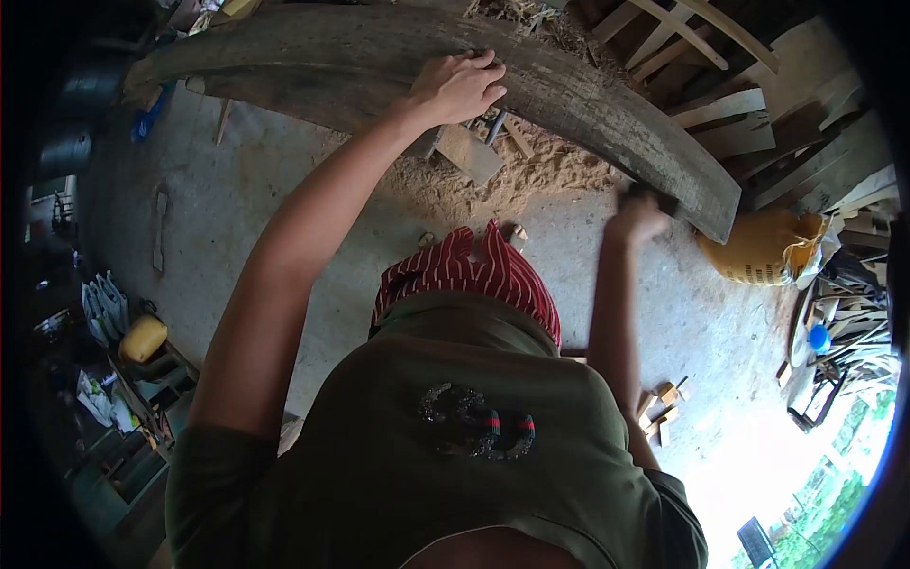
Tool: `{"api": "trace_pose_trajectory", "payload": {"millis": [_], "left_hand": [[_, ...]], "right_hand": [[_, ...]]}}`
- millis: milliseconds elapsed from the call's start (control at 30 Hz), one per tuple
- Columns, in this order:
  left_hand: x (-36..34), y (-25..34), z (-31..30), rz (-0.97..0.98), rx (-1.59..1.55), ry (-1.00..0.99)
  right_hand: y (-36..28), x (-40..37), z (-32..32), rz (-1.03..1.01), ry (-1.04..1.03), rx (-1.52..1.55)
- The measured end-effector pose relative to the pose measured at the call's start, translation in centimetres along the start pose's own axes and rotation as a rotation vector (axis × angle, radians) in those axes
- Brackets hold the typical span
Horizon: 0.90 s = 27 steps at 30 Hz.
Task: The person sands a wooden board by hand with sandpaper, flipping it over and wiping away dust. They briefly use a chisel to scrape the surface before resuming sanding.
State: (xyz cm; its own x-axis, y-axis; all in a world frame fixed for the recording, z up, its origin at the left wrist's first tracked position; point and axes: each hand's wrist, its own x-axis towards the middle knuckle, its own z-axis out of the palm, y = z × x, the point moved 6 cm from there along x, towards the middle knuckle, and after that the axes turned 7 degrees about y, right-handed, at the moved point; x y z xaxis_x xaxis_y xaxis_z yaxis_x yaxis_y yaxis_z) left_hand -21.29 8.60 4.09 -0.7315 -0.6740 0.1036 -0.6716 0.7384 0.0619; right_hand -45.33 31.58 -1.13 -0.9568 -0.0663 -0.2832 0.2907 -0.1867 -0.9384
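A long, weathered wooden board (607, 109) stretches across the top of the head view, curving down toward the right. My left hand (462, 87) lies on its upper surface near the middle, fingers apart and slightly bent, thumb toward the near edge. At the board's right end, my right hand (637, 223) is smeared by motion. Its fingers are closed around a dark, block-like object (661, 201) right at the board's lower edge; I cannot tell its exact kind.
Sawdust (550, 180) covers the concrete floor beneath the board, near a wooden block (469, 155). Wood offcuts (730, 123) pile up at upper right, above a yellow sack (758, 247). At left sits a yellow jug (144, 339); small wood pieces (664, 412) lie at right.
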Motion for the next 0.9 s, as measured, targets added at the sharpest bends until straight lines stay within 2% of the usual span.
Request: {"api": "trace_pose_trajectory", "payload": {"millis": [67,100,133,167,233,267,300,333,367,433,467,533,567,633,700,733,767,800,833,900], "left_hand": [[0.1,-0.1,-0.4,0.011,-0.011,0.000],[-0.1,-0.1,-0.5,0.014,-0.021,-0.008],[-0.1,-0.2,-0.4,0.006,-0.020,-0.015],[-0.3,-0.1,-0.3,0.007,-0.022,-0.017],[-0.6,-0.2,-0.3,-0.039,-0.202,0.045],[-1.1,0.0,-0.1,-0.090,-0.410,0.022],[-2.1,0.7,-0.3,-0.141,-0.616,0.002],[-3.9,2.0,-0.9,-0.167,-0.808,0.158],[-6.2,3.5,-1.3,-0.299,-1.060,0.242],[-9.7,5.9,0.4,-0.641,-1.107,0.183],[-10.6,6.4,1.6,-0.654,-1.118,0.185],[-12.2,9.4,5.6,-0.667,-1.723,-0.255],[-12.4,9.6,6.1,-0.677,-1.730,-0.238],[-12.3,10.3,6.5,-0.788,-1.882,-0.250],[-12.2,10.7,6.8,-0.812,-2.003,-0.222],[-12.3,11.0,7.1,-0.826,-2.114,-0.224],[-12.5,11.4,7.4,-0.837,-2.226,-0.223],[-12.8,11.9,7.7,-0.947,-2.287,-0.231],[-12.7,12.3,7.6,-0.954,-2.292,-0.193],[-13.3,12.5,8.3,-1.254,-2.257,-0.078]], "right_hand": [[1.6,-6.7,2.9,0.100,-0.215,-0.119],[1.7,-9.6,4.4,0.130,-0.451,-0.229],[2.1,-11.3,5.5,0.158,-0.606,-0.215],[4.0,-10.9,5.9,-0.069,-0.852,-0.597],[1.6,-13.1,6.1,-0.319,-1.073,-1.124],[1.5,-13.0,5.2,-0.328,-1.083,-1.132],[0.1,-13.6,5.1,-0.805,-1.122,-1.065],[-1.2,-14.8,4.6,-1.271,-1.119,-0.950],[-1.5,-14.4,4.0,-1.269,-1.123,-0.957],[-1.8,-14.4,2.7,-1.281,-1.280,-1.011],[-2.4,-14.8,2.6,-1.330,-1.322,-0.959],[-1.9,-14.8,2.6,-1.280,-1.402,-0.908],[-1.8,-14.8,2.7,-1.223,-1.455,-0.853],[-2.8,-15.1,3.1,-1.328,-1.457,-0.851],[-3.6,-14.9,3.7,-1.189,-1.505,-0.802],[-3.6,-14.5,3.9,-1.294,-1.545,-0.801],[-3.3,-13.6,4.3,-1.305,-1.568,-0.788],[-2.6,-13.1,4.3,-1.454,-1.692,-0.801],[-2.1,-12.7,4.4,-1.610,-1.813,-0.802],[-1.0,-10.8,5.5,-1.774,-1.942,-0.895]]}}
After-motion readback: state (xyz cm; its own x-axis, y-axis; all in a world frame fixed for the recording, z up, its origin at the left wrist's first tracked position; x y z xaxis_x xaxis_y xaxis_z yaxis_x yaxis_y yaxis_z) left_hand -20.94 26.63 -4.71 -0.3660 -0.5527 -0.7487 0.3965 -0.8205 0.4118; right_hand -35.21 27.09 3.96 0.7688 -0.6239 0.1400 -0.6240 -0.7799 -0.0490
